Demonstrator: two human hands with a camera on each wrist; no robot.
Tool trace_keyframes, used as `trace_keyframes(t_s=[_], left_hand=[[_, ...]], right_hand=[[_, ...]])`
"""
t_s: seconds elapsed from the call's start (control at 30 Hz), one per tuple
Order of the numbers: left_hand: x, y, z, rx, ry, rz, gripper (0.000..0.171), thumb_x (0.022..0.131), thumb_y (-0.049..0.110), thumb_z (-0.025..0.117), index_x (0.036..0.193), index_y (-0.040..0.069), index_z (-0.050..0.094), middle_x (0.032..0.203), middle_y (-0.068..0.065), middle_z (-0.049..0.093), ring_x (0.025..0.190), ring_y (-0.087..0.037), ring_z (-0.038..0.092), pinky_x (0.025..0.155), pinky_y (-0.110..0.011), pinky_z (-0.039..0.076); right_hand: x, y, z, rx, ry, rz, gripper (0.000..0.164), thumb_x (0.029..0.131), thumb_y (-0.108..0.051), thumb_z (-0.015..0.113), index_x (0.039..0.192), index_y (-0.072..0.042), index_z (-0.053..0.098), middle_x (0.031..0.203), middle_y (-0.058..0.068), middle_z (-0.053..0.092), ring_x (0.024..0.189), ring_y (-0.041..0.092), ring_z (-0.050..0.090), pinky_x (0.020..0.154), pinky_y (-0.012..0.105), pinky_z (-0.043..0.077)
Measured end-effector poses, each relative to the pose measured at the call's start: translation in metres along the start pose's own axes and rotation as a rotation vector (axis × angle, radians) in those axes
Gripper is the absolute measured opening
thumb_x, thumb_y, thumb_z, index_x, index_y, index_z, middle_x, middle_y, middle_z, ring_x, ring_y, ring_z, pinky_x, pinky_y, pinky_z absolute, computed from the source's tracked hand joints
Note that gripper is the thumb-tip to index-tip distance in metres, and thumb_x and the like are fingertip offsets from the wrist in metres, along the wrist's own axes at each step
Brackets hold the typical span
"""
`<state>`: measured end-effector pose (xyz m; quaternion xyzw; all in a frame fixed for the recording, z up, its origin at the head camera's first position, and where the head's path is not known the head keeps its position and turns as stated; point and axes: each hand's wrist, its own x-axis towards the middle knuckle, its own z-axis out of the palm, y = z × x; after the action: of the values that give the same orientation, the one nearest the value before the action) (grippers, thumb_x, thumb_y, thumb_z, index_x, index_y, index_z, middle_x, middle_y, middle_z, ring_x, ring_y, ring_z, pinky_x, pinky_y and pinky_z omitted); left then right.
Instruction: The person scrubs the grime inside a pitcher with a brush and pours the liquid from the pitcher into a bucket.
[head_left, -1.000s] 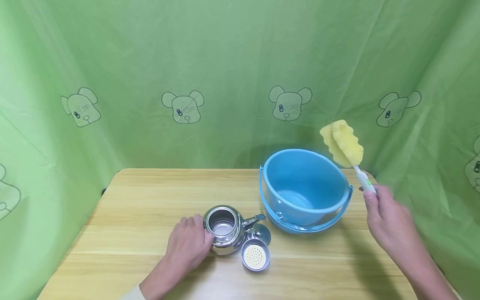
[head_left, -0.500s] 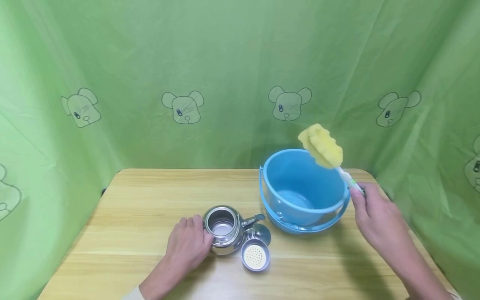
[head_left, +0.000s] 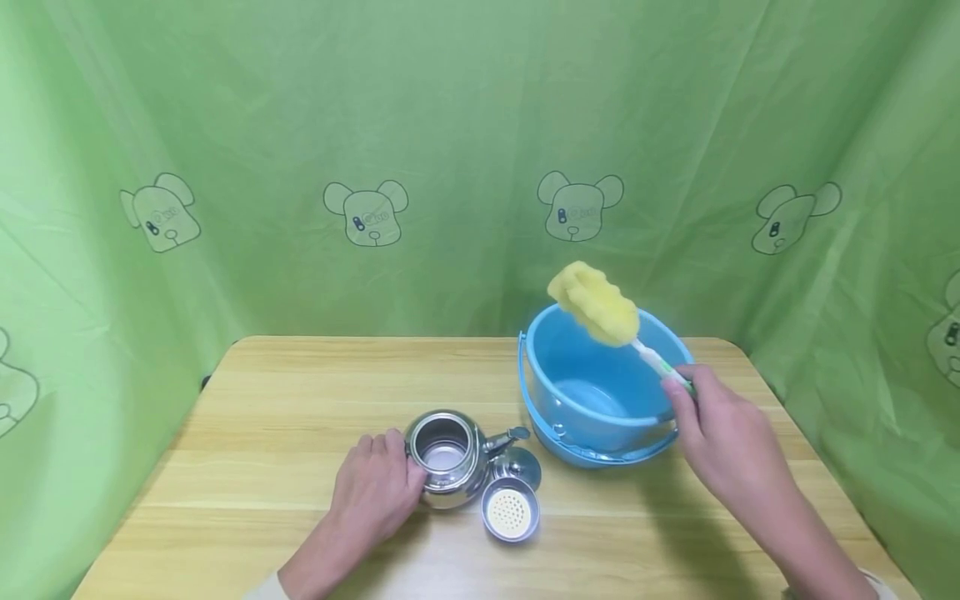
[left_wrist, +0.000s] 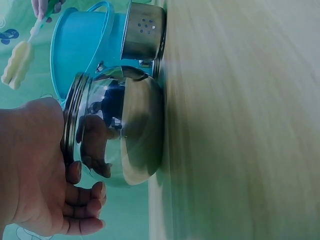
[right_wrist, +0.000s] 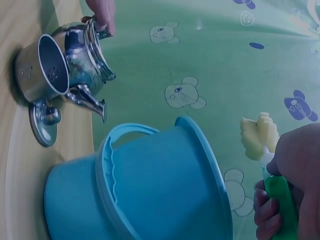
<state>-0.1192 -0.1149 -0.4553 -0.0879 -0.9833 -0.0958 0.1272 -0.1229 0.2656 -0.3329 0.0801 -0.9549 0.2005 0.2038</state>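
My left hand (head_left: 378, 483) grips the handle side of a shiny steel teapot (head_left: 457, 492), which stands upright and lidless on the table. The handle is mostly hidden behind my fingers. Curled around the green-and-white handle of a sponge brush (head_left: 597, 306), my right hand (head_left: 723, 429) holds it up at a slant. The brush's yellow sponge head overlaps the far part of the blue bucket's (head_left: 600, 433) opening in the head view. Beside the teapot sits a perforated steel strainer (right_wrist: 32, 72), and a knobbed steel lid (right_wrist: 42, 130) lies under the spout.
The wooden table (head_left: 300, 400) has the bucket at its back right, with the bucket's handle hanging down in front. Green curtains (head_left: 465, 100) printed with bear heads enclose the back and both sides.
My right hand has moved left with the sponge brush, bringing the sponge from right of the bucket to over its far rim. The left hand and teapot have stayed put.
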Motion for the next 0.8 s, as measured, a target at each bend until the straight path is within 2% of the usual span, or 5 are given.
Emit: trace_keyframes(t_s=[0.4,0.6,0.8], left_hand=[[-0.001,-0.001,0.002,-0.018,0.008,-0.007,0.026,0.098,0.028,0.048,0.079,0.012,0.041,0.068,-0.001,0.038,0.063,-0.018,0.033,0.06,-0.026,0.027],[-0.001,0.0,0.003,-0.021,0.01,-0.021,0.023,0.098,0.026,0.047,0.079,0.013,0.041,0.067,0.0,0.039,0.063,-0.017,0.033,0.059,-0.026,0.027],[-0.001,0.001,0.002,-0.015,0.019,-0.027,0.023,0.096,0.025,0.047,0.078,0.014,0.041,0.066,0.0,0.038,0.062,-0.017,0.032,0.058,-0.025,0.026]], right_hand=[[0.002,-0.021,0.01,-0.02,0.0,-0.064,0.029,0.107,-0.026,0.055,0.121,-0.003,0.065,0.074,0.004,0.056,0.066,0.019,0.049,0.057,0.031,0.04],[0.001,-0.03,0.014,-0.017,-0.033,-0.107,0.028,0.106,-0.025,0.057,0.118,-0.002,0.067,0.09,0.009,0.069,0.071,0.023,0.06,0.065,0.047,0.054],[0.002,-0.038,0.017,-0.019,-0.059,-0.123,0.027,0.105,-0.026,0.059,0.117,-0.004,0.068,0.104,0.014,0.075,0.088,0.034,0.072,0.079,0.059,0.059]])
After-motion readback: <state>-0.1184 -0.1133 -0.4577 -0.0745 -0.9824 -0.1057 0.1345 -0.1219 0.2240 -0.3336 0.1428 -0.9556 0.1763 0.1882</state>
